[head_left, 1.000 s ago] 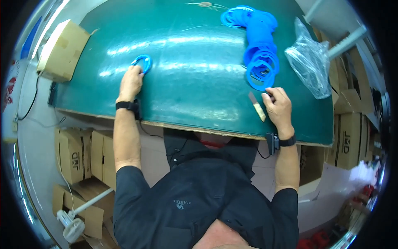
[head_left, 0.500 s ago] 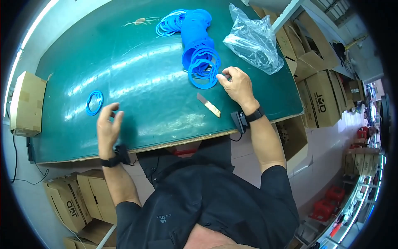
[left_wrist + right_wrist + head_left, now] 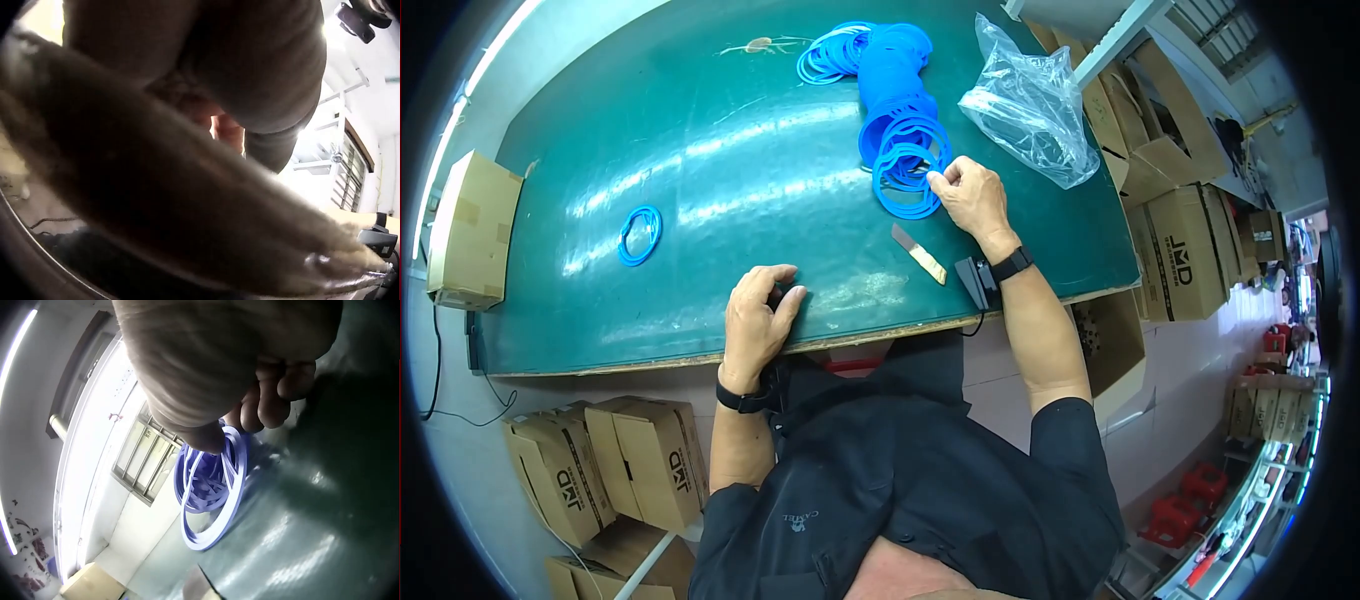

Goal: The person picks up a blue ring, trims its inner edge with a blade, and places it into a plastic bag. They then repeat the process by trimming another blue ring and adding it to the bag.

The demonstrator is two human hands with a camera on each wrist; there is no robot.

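Note:
My right hand (image 3: pixel 974 197) pinches the rim of a blue ring (image 3: pixel 206 539) between thumb and fingertips, at the near end of a long pile of blue rings (image 3: pixel 888 80). Some of the rings there lean and overlap loosely. My left hand (image 3: pixel 758 315) rests at the table's front edge, fingers loosely bent, holding nothing. Farther left on the green table (image 3: pixel 730 240) lies a small bundle of blue rings (image 3: pixel 656 232). A short knife (image 3: pixel 926 264) with a pale handle lies just left of my right wrist.
A clear plastic bag (image 3: pixel 1035 120) lies to the right of the pile. A cardboard box (image 3: pixel 470 235) stands at the table's left end. More cartons (image 3: pixel 1175 250) stand off the right side, and others (image 3: pixel 565 475) below the left front edge.
My left hand has let go of the small blue ring bundle at the left and drawn back right to the front edge. My right hand has moved onto the pile's nearest ring.

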